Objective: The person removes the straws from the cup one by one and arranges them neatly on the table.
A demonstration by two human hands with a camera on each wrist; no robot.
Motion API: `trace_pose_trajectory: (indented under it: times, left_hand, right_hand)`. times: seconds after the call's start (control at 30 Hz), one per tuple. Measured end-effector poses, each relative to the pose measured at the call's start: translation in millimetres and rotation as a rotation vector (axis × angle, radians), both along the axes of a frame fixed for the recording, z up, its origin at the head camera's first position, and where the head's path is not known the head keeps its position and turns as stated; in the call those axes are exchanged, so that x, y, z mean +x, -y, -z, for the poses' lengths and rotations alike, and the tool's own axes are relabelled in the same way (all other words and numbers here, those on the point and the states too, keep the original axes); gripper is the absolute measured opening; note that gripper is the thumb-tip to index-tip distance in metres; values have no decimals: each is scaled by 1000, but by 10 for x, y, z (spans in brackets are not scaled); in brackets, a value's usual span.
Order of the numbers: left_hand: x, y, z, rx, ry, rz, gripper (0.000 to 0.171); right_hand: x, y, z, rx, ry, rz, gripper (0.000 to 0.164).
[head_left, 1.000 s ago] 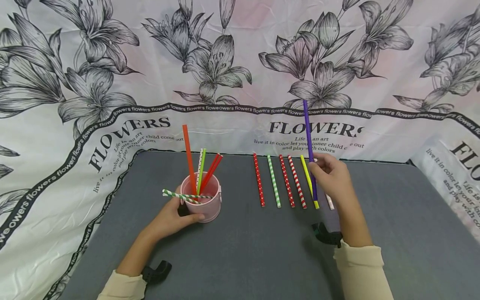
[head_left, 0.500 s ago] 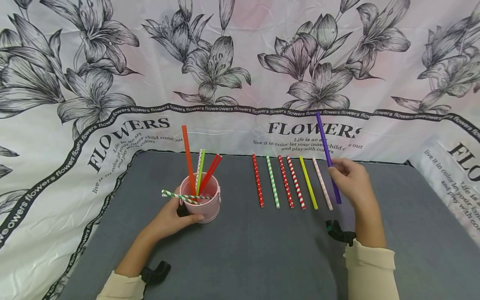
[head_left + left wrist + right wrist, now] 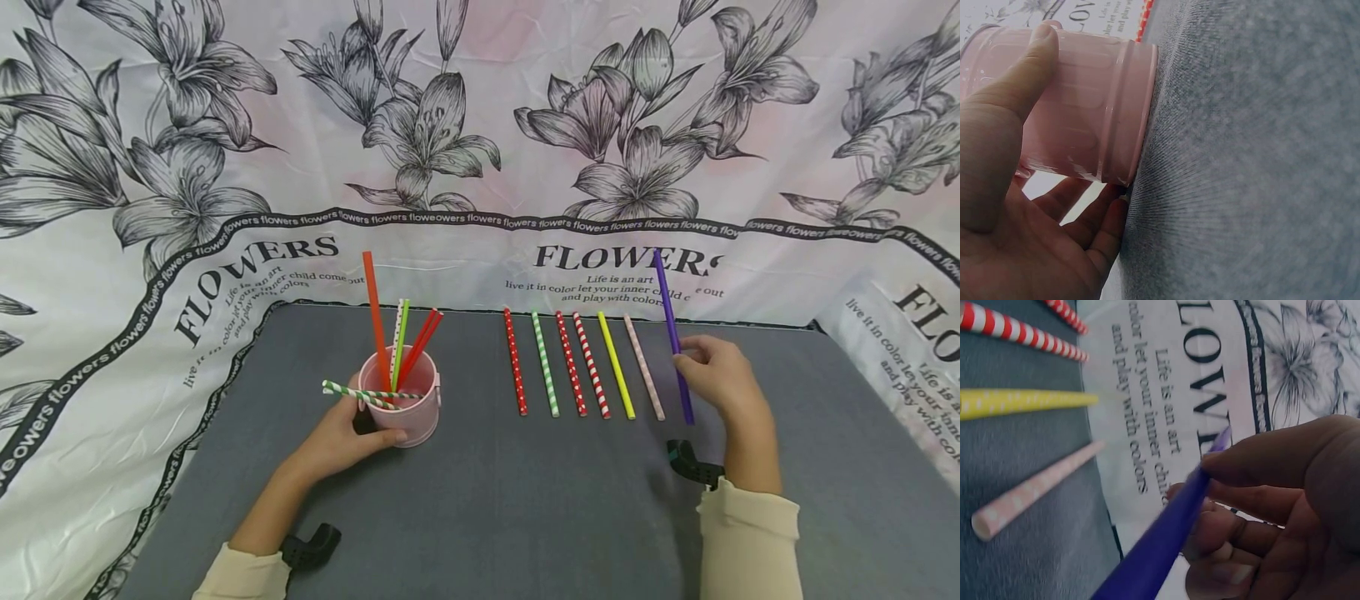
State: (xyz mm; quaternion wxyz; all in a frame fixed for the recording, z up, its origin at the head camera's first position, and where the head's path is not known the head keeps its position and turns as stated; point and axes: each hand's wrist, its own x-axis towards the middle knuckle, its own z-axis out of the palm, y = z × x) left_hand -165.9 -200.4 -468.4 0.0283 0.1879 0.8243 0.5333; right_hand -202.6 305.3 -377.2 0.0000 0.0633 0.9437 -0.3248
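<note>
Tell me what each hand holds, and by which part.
Right hand: the purple straw, pinched near its middle. Left hand: the pink bucket, by its outer wall.

Black print ran across the white floral backdrop cloth [image 3: 495, 167]: "FLOWERS" in large capitals twice, the right-hand one with its S cut short, each with smaller lines reading "Life is an art", "live it in color let your inner child come out", "and play with colors". The black border band [image 3: 465, 217] repeated "flowers" in white lettering.
</note>
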Motion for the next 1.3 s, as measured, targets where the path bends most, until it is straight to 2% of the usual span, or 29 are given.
trace_pose_trajectory:
  times: [0.2,0.4,0.83,1.0,1.3]
  left_hand:
    - [0,-2,-12,-8,12,-4,97]
    - [2,-2,-7,-19,23,-14,97]
    - [-10,-1,6,-7,5,-4,97]
    - [-8,-3,3,-10,10,-8,98]
    - [6,-2,4,-22,23,-19,97]
  right_hand:
    - [4,-132,29,43,132,-26,46]
    - [-6,-202,97,72,215,-31,43]
    - [-29,-334,226,62,332,-86,33]
    - [-51,-342,266,60,374,-67,29]
    - [-38,-316,309,48,379,-6,23]
